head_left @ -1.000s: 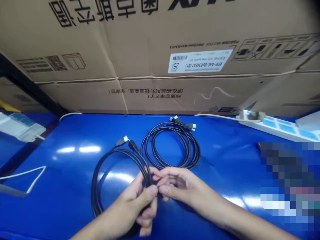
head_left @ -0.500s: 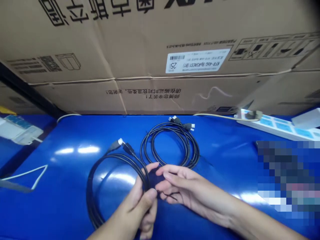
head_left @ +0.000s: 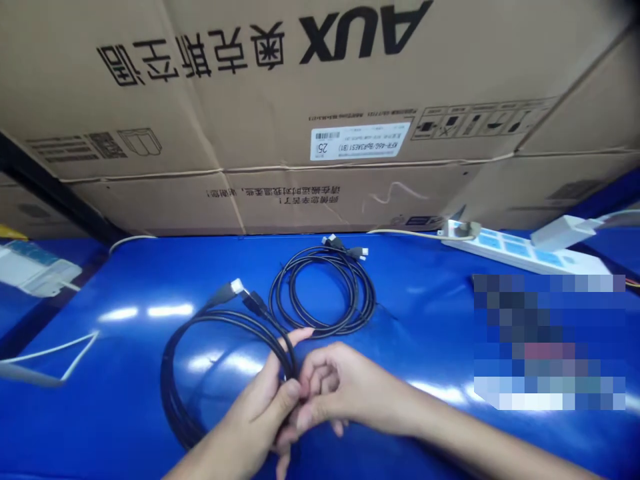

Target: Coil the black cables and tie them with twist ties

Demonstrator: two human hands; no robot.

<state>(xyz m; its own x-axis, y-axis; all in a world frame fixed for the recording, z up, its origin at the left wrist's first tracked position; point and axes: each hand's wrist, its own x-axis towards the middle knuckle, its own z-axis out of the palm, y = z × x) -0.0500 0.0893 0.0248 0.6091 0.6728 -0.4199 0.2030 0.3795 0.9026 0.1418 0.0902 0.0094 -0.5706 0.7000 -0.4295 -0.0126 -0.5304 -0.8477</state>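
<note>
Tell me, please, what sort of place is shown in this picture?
Probably a storeroom or workshop with a work surface: a large AUX air-conditioner carton, its print upside down, stands behind a glossy blue tabletop, which bears a white power strip.

Carton blocks the top, held cable the lower left; desk room lies between far coil and power strip.

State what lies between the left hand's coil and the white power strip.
In the head view, a second black cable coil lies between the held coil and the strip, on the blue table.
</note>
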